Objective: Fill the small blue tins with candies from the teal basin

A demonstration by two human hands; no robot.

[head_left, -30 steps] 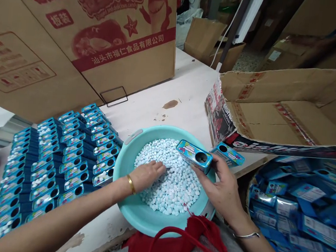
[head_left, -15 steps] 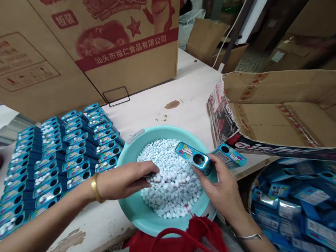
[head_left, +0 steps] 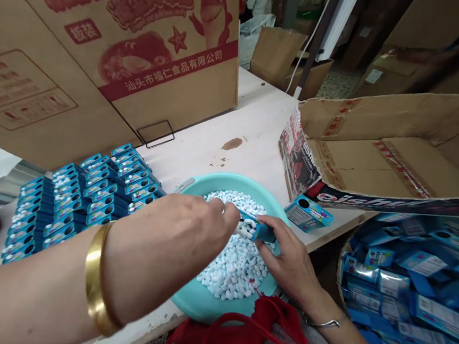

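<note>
My right hand (head_left: 292,260) grips a small blue candy box (head_left: 263,232) over a turquoise basin (head_left: 197,307). White candies lie at the opening in its top. Beside the box and over the basin, my left hand (head_left: 190,233) has its fingers curled; whatever they hold is hidden behind the hand. A heap of small white candies (head_left: 231,271) fills much of the basin. Right of the basin, another blue box (head_left: 309,213) with a round hole rests on the table. Rows of upright blue boxes (head_left: 103,190) stand at the left, many with white candies on top.
A large printed carton (head_left: 173,76) stands behind the rows. At the right is an open cardboard tray (head_left: 375,158), with a container of loose blue boxes (head_left: 415,295) below it. A red cloth (head_left: 235,333) lies at the basin's near edge.
My left hand has risen from the candy heap to the box in my right hand. Candies now show at that box's opening, where a dark hole showed before.
</note>
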